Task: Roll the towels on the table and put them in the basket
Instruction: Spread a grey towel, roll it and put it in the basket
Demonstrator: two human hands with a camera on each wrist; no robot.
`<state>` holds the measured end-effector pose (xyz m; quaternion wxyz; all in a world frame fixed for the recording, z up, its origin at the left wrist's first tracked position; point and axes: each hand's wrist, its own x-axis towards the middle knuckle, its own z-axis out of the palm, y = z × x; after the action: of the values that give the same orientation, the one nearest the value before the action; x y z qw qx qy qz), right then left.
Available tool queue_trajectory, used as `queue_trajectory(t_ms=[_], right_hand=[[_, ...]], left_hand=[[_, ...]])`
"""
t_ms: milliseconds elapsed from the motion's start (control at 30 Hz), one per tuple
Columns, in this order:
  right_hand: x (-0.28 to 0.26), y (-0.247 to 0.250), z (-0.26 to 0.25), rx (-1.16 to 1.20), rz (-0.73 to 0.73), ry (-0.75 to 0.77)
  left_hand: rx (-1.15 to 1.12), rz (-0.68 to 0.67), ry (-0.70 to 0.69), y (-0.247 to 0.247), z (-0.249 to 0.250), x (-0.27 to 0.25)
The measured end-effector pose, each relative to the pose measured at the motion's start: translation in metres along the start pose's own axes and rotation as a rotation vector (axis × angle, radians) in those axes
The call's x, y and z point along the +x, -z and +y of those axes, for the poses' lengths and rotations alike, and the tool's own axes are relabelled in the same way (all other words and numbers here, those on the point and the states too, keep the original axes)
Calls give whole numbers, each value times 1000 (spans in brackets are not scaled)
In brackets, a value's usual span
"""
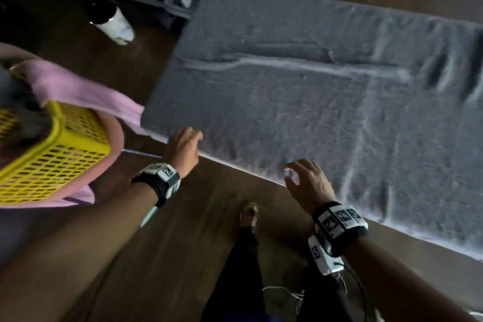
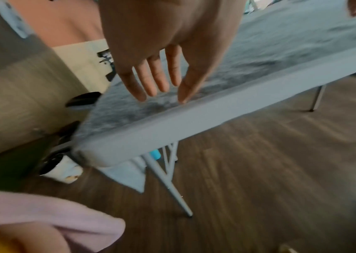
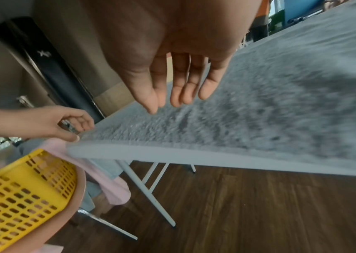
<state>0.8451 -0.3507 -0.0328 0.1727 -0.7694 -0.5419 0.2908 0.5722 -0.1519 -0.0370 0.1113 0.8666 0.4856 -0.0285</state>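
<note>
Motion blur softens all views; the yellow basket (image 1: 52, 154) is cut off at the frame's left and its contents are unclear. A grey towel (image 1: 326, 112) lies spread over the table (image 3: 151, 154). Left hand (image 1: 183, 150) fingers (image 3: 81, 119) loosely curled, thumb touching the towel's near corner. Right hand (image 1: 308, 183) fingers (image 3: 183, 89) extended, apart, hovering over the near edge, holding nothing.

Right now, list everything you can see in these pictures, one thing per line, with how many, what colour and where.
grey towel: one, grey, spread flat over the table top.
table: one, pale grey edge, white folding legs, on wooden floor.
basket: one, yellow, perforated, on a pink round seat left of the table.
pink towel: one, pink, draped beside the basket toward the table corner.
white cup: one, white, dark top, on the floor past the table.
left hand: at the towel's near left edge, fingers relaxed.
right hand: above the towel's near edge, fingers loosely extended, holding nothing.
</note>
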Motion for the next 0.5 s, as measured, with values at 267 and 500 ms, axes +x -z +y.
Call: queue_trajectory(t_ms=[267,500], right_hand=[[42,-33,-47,-216,-163,1],[46,-37,-50,-160,9,110]], left_hand=[[64,-134,2,33,-95,48],[-78,-44,-84,25,-150,54]])
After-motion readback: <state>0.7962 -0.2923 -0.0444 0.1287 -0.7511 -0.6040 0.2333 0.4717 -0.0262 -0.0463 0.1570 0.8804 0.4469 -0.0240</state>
